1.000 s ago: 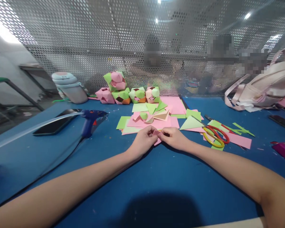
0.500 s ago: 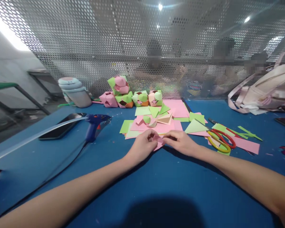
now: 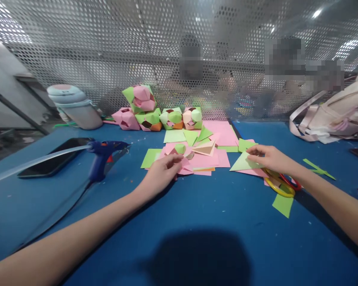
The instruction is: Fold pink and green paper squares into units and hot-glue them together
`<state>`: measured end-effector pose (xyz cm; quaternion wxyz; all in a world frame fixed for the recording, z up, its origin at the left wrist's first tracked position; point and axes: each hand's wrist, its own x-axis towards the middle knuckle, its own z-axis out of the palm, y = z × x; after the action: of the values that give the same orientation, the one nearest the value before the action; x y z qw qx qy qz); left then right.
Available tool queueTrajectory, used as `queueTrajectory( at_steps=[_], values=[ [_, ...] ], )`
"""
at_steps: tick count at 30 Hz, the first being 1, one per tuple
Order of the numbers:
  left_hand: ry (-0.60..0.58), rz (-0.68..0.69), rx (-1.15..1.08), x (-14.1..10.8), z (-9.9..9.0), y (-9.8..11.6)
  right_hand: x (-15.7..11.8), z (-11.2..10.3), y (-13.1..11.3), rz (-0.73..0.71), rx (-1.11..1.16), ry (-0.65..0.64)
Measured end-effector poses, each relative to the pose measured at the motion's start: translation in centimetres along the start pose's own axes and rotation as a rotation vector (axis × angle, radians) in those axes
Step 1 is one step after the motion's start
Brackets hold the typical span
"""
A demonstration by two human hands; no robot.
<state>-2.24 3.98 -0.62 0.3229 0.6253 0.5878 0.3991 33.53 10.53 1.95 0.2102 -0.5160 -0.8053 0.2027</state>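
My left hand (image 3: 163, 171) rests at the near left side of the paper pile, its fingers closed at a small pink folded paper (image 3: 186, 168), partly hidden behind the fingertips. Out to the right, my right hand (image 3: 268, 157) pinches the top of a pale green paper triangle (image 3: 242, 162), which lies over a pink sheet. Below that wrist are scissors with red and yellow handles (image 3: 282, 190), their blades hidden. Between the hands lie stacked pink sheets (image 3: 207, 159) with green and peach folded pieces (image 3: 205, 147) on top.
Folded pink and green paper balls (image 3: 172, 118) line the mesh screen, one stacked on others. At left are a blue glue gun (image 3: 99, 161) with its cord, a black phone (image 3: 55, 159) and a pale flask (image 3: 77, 109). A pink bag (image 3: 340, 107) and green scraps (image 3: 319, 170) are at right.
My hands have come apart from the pink paper they both held. The right one has moved right onto the pale green triangle; the left has shifted left. A green scrap now shows below the scissors.
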Motion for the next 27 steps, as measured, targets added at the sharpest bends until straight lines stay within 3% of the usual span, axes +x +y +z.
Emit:
queueTrajectory(
  at_steps=[9, 15, 19, 22, 25, 27],
  values=[
    [0.036, -0.004, -0.098, -0.3, 0.4, 1.1, -0.1, 0.5, -2.0, -0.006, 0.002, -0.054],
    [-0.071, 0.033, -0.117, -0.4, 0.8, 1.4, -0.7, 0.0, -0.7, 0.046, 0.108, -0.116],
    [-0.073, 0.025, -0.065, -0.8, 0.8, 1.2, -0.9, 0.3, -0.2, 0.044, 0.204, -0.119],
    [0.022, 0.111, 0.082, -1.4, 0.4, 1.4, -0.9, 0.6, -1.1, 0.103, 0.356, -0.06],
    [0.172, 0.302, 0.201, -2.0, 0.1, 2.1, -1.2, 1.1, -2.4, 0.156, 0.538, 0.028],
    [0.167, 0.358, 0.178, -2.4, 0.3, 2.9, -1.5, 1.6, -3.4, 0.155, 0.59, 0.094]
  ],
)
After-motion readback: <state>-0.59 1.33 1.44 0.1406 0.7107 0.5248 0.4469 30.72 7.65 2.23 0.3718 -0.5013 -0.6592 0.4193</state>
